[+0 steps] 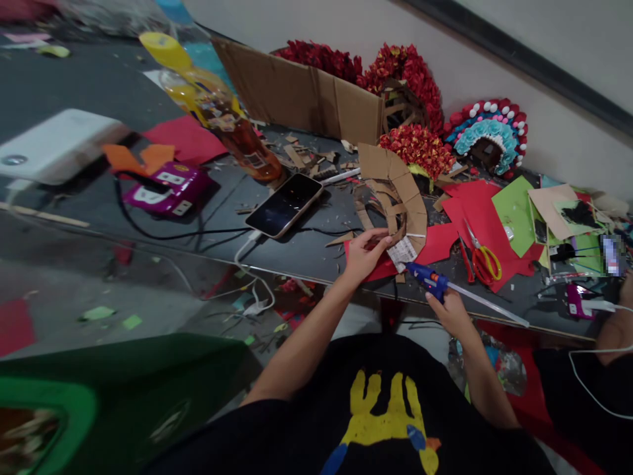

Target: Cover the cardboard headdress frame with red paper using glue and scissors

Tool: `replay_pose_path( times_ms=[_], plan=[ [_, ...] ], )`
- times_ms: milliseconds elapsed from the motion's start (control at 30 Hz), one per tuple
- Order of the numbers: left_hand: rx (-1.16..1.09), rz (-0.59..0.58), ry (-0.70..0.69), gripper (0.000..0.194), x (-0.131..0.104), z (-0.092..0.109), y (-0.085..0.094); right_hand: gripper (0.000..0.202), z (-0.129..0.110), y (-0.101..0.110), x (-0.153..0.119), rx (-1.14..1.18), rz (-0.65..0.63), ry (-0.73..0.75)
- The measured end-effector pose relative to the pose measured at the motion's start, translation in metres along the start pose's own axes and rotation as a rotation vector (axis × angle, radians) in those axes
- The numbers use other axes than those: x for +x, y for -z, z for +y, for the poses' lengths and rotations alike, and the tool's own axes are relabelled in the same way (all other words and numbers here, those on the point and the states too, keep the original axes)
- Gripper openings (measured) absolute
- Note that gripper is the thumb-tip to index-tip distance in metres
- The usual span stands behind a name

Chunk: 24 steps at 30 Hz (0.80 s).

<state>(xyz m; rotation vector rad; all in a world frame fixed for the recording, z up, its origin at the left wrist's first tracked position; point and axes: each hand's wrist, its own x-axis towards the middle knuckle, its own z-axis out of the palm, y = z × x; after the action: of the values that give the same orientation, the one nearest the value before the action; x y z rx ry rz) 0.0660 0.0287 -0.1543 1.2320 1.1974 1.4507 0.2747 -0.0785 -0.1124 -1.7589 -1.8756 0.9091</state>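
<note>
My left hand [366,256] is closed on the lower edge of a curved brown cardboard frame [413,198], fingers over its inner band. My right hand [449,310] grips a blue hot glue gun [429,280], a long clear glue stick [487,307] poking out of its back. The gun's nozzle points at a small printed piece of paper [403,253] at the frame's lower end; I cannot tell whether they touch. Red paper [442,240] lies under the frame's lower end. Right of it are yellow-handled scissors [487,262] on more red paper.
A smartphone [285,204] on a white cable, a drink bottle [242,138] and a purple power strip [171,190] stand to the left. Behind are a cardboard sheet [306,92], red flowered headpieces [408,79] and a blue-and-red one [489,135]. Another person's arm [616,323] shows at right.
</note>
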Motion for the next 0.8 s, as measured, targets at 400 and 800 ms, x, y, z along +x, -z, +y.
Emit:
replay_pose_path(
  times_ms=[400,800],
  plan=[
    [0.016,0.007,-0.013,0.031,0.000,-0.001,0.000,0.034,0.004,0.004,-0.004,-0.008,-0.020,0.000],
    [0.014,0.012,-0.008,0.032,0.000,-0.005,0.001,0.036,0.013,0.010,-0.004,-0.027,0.075,-0.043]
  ],
)
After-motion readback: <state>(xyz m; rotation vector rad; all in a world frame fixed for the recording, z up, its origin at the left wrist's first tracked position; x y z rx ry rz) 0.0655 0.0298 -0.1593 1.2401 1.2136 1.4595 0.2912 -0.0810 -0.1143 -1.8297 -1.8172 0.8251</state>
